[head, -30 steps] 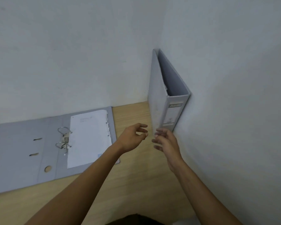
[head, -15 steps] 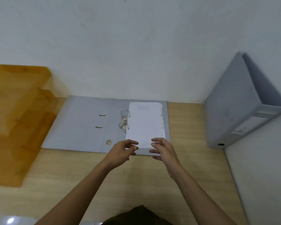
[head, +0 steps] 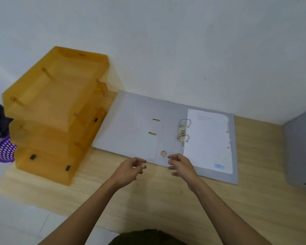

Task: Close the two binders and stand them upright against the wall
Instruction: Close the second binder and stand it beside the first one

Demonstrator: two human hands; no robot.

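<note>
Head view — counter (head: 148, 200): amber stacked trays (head: 57, 110) at left; open binder (head: 140, 129) flat by the wall, paper sheet (head: 207, 140) on its right half; second binder (head: 300, 152) upright at right edge; left hand (head: 127, 171) and right hand (head: 183, 167) — fingers released, hovering at the open binder's near edge.

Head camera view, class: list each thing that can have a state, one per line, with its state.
Open binder: flat on the desk, covers spread.
Ring mechanism: rings shut.
Paper sheet: lying on the right cover.
Second binder: closed, upright.
Left hand: open, empty.
Right hand: open, empty.
</note>
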